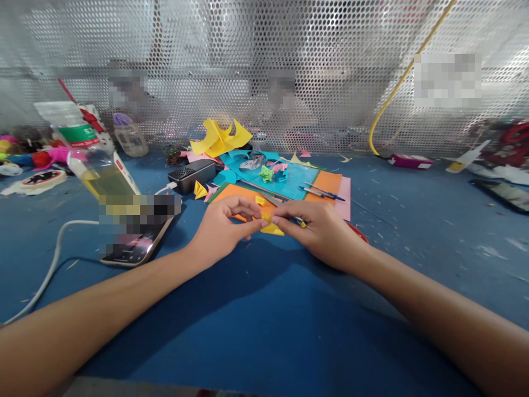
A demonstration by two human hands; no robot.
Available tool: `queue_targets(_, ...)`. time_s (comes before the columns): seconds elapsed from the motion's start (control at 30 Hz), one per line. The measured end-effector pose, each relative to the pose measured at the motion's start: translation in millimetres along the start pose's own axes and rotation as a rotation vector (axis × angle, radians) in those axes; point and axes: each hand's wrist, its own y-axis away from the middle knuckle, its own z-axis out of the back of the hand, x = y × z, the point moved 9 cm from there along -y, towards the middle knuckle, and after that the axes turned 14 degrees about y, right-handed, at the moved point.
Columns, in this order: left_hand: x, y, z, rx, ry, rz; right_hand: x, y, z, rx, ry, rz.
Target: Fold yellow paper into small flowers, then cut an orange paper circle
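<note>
Yellow paper point(273, 228) partly behind both hands point(324, 229)

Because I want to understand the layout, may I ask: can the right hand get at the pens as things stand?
Probably yes: the pens lie just beyond the right hand, on orange paper, and nothing tall seems to stand between. However, it pinches yellow paper, which it would likely need to release first.
</note>
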Motion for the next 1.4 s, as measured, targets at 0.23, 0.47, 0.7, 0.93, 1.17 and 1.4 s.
queue_targets(0.23, 2.4, 2.4, -8.4, 0.057, -0.107, 0.035, 4.2, 0.8, -2.5, -0.005, 0.012, 0.035)
queue_targets(0.47, 0.4, 6.2, -4.5, -0.006, -0.219, 0.019, 2.0, 1.4, 4.5, -0.068, 0.107, -0.010)
queue_targets(0.7, -7.8, 3.9, -5.8, 0.009, -0.318, -0.045, 16.9, 1.7, 1.1, -0.045, 0.151, 0.123)
queue_targets(0.93, -11.2, 5.9, -9.9, 0.054, -0.417, -0.102, 21.8, 5.0, -7.1, -0.013, 0.154, 0.218)
queue_targets(1.17, -14.9, 7.1, -13.5, 0.086, -0.402, -0.122, 11.4, 0.3, -1.6, -0.020, 0.098, 0.098)
queue_targets(1.4, -9.6, 4.8, -9.3, 0.080, -0.346, -0.085, 14.0, 2.1, -4.9, -0.023, 0.171, 0.169)
